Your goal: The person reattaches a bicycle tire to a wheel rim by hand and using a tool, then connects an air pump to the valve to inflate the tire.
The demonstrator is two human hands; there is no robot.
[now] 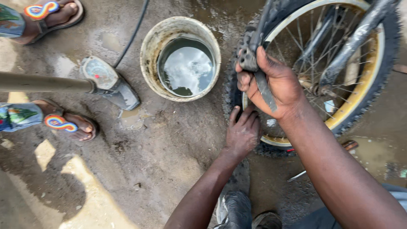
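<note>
A bicycle wheel with a knobbly black tyre and a yellow rim stands at the upper right of the view, on wet, muddy ground. At its left edge a loose strip of black rubber, seemingly the inner tube, runs down across the tyre. The right hand has its grip closed around this strip, fingers curled over it and the thumb side pressed toward the rim. Just below, the left hand rests on the lower left edge of the tyre, its fingers bent and pressed against the rubber; whether that grip pinches anything cannot be told from here.

Left of the wheel, near it, stands a dirty pale bucket holding water that mirrors sky and clouds. Further left lies a floor pump with a round gauge on its base, and a black hose leads up from it. Another person's feet in sandals with bright beaded straps stand on either side of the pump's barrel. A thin metal tool lies on the ground under the wheel.
</note>
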